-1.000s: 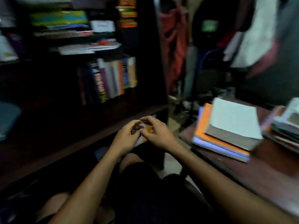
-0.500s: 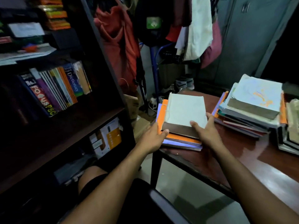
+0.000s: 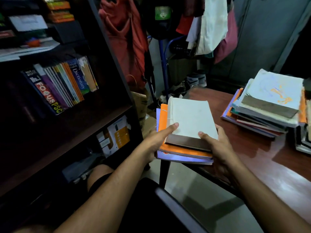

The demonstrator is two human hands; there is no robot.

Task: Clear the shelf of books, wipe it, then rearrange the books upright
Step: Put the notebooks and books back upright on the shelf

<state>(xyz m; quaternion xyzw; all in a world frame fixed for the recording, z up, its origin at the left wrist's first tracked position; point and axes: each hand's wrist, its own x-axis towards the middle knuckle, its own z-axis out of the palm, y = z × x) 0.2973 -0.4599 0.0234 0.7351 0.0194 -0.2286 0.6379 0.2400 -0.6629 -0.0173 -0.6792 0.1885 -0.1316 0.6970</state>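
both hands clamp a small stack of books (image 3: 188, 125) at the worktop's (image 3: 262, 158) near corner: left hand (image 3: 157, 140) on its left side, right hand (image 3: 217, 145) on its right, thumbs on the white top cover. more books (image 3: 64, 86) lean on the shelf (image 3: 70, 118).

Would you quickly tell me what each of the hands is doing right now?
Left hand: grips the left side of the stack of books.
Right hand: grips the stack's right side.

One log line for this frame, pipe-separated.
phase: restocking | left hand, right hand: gripping small book stack at table corner | shelf: some books upright
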